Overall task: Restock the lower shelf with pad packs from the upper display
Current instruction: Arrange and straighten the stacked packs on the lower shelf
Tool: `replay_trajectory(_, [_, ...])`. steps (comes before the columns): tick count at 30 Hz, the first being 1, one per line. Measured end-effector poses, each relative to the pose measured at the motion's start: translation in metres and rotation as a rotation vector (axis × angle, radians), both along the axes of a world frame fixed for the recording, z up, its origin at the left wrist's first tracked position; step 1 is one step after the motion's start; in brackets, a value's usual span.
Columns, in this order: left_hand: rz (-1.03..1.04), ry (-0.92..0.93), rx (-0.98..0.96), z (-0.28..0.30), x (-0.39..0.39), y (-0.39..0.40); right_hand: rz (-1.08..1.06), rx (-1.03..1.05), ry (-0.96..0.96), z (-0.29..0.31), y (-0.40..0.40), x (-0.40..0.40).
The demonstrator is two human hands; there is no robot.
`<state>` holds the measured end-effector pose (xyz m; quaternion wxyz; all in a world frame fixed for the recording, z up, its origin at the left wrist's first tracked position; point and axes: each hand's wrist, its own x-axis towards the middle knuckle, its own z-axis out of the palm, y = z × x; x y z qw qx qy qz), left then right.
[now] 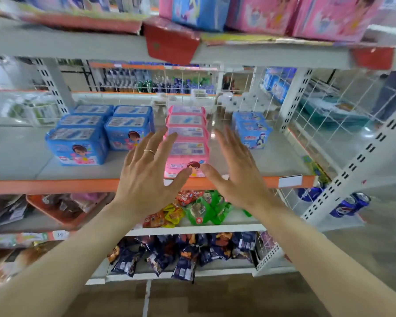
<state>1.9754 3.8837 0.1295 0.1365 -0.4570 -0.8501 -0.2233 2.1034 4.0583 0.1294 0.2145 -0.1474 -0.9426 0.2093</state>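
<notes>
Both the left hand (146, 177) and right hand (236, 172), fingers spread and holding nothing, flank the front pink plastic-wrapped pad pack (187, 160), seemingly to square its row.

A shop aisle: slotted metal shelving (343, 179) with orange price strips (55, 186) carries stacked pad packs (188, 143) at 12 o'clock, snack packets (169, 213) below, and canned drinks (350, 204) at 3 o'clock.

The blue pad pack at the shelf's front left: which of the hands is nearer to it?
Left. The left hand hovers just right of the blue pad pack; the right hand is farther right, beyond the pink packs.
</notes>
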Motion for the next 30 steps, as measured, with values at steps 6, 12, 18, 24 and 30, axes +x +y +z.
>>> replay_trajectory(6, [0.02,0.091,0.067,0.041,0.055,0.004,0.091,0.028,0.096,0.036,0.013,0.054])
replay_trajectory(12, [0.0,0.208,0.17,0.085,0.089,0.012,0.101,0.101,0.275,0.073,0.023,0.079])
replay_trajectory(18, [-0.082,0.267,0.261,0.126,0.097,0.033,0.074,0.169,0.382,0.117,0.032,0.092])
replay_trajectory(24, [-0.206,0.321,0.357,0.166,0.09,0.067,-0.021,0.243,0.451,0.159,0.051,0.103])
replay_trajectory(30, [-0.279,0.329,0.386,0.186,0.083,0.099,-0.155,0.316,0.436,0.182,0.074,0.114])
